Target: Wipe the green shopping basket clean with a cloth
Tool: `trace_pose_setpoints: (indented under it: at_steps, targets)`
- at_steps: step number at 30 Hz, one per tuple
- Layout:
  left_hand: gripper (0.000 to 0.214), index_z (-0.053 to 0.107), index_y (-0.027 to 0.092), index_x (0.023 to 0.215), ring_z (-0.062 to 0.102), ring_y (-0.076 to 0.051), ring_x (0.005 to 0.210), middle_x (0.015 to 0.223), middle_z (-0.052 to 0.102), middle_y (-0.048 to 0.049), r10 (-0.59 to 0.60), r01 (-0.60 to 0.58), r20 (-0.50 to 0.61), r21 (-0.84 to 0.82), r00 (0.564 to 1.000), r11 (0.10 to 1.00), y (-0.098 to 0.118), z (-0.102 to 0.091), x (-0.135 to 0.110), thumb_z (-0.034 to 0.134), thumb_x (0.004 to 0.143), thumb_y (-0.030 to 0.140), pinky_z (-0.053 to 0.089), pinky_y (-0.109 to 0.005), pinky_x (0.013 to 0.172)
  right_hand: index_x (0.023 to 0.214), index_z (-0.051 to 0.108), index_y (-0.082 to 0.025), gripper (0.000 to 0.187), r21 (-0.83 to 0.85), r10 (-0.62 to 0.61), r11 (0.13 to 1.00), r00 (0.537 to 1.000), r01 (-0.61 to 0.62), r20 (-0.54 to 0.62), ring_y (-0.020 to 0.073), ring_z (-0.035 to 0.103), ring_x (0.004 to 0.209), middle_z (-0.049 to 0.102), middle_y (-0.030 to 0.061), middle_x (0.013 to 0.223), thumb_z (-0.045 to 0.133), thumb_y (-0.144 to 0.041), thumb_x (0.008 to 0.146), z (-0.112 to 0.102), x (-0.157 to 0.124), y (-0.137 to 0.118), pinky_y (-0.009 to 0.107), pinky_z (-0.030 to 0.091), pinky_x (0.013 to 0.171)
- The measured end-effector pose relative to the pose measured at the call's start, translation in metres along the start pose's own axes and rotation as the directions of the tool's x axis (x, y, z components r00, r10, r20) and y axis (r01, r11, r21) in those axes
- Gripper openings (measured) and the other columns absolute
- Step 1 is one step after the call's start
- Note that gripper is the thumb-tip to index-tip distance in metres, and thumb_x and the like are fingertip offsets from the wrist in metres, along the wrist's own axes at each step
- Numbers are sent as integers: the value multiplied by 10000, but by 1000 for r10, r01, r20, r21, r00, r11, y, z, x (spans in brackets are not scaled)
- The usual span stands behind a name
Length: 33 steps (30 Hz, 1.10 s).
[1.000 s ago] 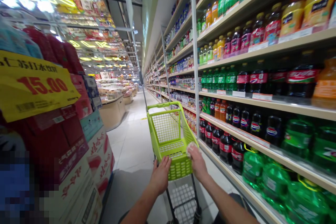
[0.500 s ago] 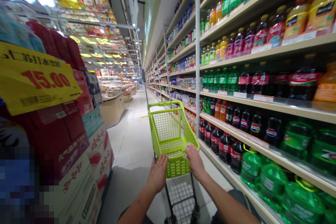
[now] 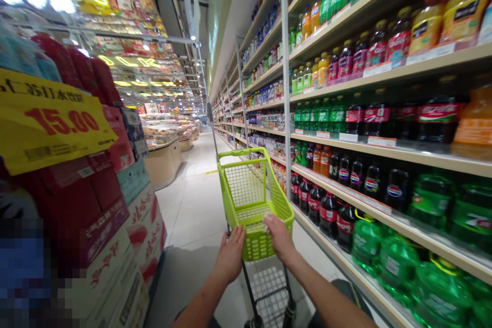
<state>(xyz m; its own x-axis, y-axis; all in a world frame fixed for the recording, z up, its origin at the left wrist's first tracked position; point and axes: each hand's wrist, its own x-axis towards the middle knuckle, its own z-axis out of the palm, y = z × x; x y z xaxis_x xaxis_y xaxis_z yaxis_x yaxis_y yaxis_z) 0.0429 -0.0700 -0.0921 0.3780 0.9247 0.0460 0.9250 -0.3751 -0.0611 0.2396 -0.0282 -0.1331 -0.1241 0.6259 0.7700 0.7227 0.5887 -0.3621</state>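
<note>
A small lime-green shopping cart (image 3: 257,252) with a mesh basket stands right in front of me. My left hand (image 3: 230,255) grips its near left corner, fingers lying over the edge and thumb on the outer side. Bunched in my right hand (image 3: 280,238) is a whitish cloth (image 3: 266,222), mostly covered by the fingers. That hand is over the near rim of the basket, right of its middle. Inside the basket I see only the green grid floor. The cart's dark legs and lower wire rack show beneath.
Close on the right run long shelves (image 3: 384,144) of soft drink bottles, with big green bottles (image 3: 395,261) at the bottom. Stacked boxes (image 3: 111,266) with a yellow price sign (image 3: 57,120) stand on the left. A pale tiled aisle (image 3: 192,184) stretches ahead past display counters (image 3: 163,164).
My right hand has slid left along the near rim with the cloth, away from the right corner. My left hand keeps its place on the cart. The view has shifted slightly.
</note>
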Motion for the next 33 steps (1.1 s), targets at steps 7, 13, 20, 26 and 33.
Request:
trace_pose_setpoints:
  at_steps: [7, 13, 20, 26, 33]
  targets:
    - [745, 177, 152, 1367, 103, -146, 1340, 1456, 162, -42, 43, -43, 11, 19, 999, 999, -3, -2, 1, 316, 642, 50, 63, -458, 1083, 1093, 598, -228, 379, -91, -26, 995, 985, 42, 168, 199, 465, 1153, 571, 64, 1183, 456, -62, 783, -5, 2, -6, 415, 374, 964]
    - [755, 185, 148, 1365, 103, -156, 1341, 1455, 168, -48, 30, -29, 17, -17, 999, 999, 4, -4, 2, 327, 629, 57, 43, -461, 1083, 1075, 609, -185, 392, -153, 141, 979, 990, -135, 29, 218, 457, 1159, 559, 102, 1191, 419, -36, 767, -44, -2, 42, 468, 341, 980]
    - [776, 225, 160, 1355, 129, -147, 1336, 1451, 190, -32, 29, -28, 46, -25, 999, 999, 0, -12, 2, 350, 594, 66, 22, -451, 1088, 1110, 582, -216, 370, -19, -136, 990, 976, 142, 172, 186, 436, 1176, 552, 63, 1208, 461, -72, 791, 9, -2, -15, 395, 363, 976]
    - [785, 233, 142, 1351, 124, -146, 1337, 1454, 183, -42, 41, -39, 42, -50, 998, 998, -1, -11, 1, 378, 582, 87, 23, -415, 1093, 1078, 600, -188, 392, -145, 133, 981, 991, -131, 7, 223, 467, 1145, 564, 92, 1185, 438, -30, 756, -41, 1, 42, 444, 356, 971]
    - [779, 162, 149, 1362, 229, -159, 1307, 1427, 274, -57, -49, 27, -75, -273, 996, 962, 12, -27, 6, 404, 623, 196, 31, -434, 1087, 1198, 502, -157, 462, 109, 8, 994, 1000, -11, 29, 204, 465, 1146, 542, 100, 1209, 401, -68, 757, 31, -2, -32, 388, 378, 970]
